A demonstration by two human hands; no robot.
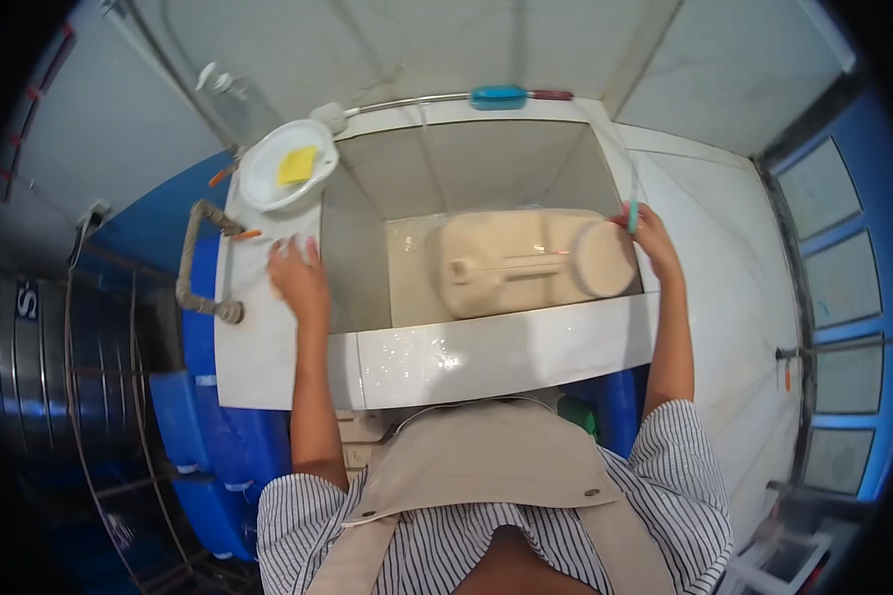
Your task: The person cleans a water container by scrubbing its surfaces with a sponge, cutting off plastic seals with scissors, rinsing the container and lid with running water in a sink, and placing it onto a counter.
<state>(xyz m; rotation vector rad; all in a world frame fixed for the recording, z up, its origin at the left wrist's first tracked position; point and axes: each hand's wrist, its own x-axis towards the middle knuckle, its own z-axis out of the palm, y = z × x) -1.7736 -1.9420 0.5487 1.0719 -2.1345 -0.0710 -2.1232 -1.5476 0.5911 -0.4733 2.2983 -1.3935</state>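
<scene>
A large beige plastic jerrycan [511,243] lies on its side in the sink [486,164], its wide round cap end to the right. At that end my right hand [649,238] is closed on a slim tool [633,216] with a teal grip and a thin pale upper part; its exact kind is unclear. Over the left ledge [253,352] is my left hand [298,273], fingers apart and holding nothing. Close to those fingers is the orange lever [247,234] of the pipe tap [196,260].
A white basin [268,188] with a yellow sponge [297,166] sits at the back left, near a clear pump bottle [233,94]. Along the back rim lies a long-handled brush [498,97] with a blue head. Blue jerrycans [181,412] stand below left.
</scene>
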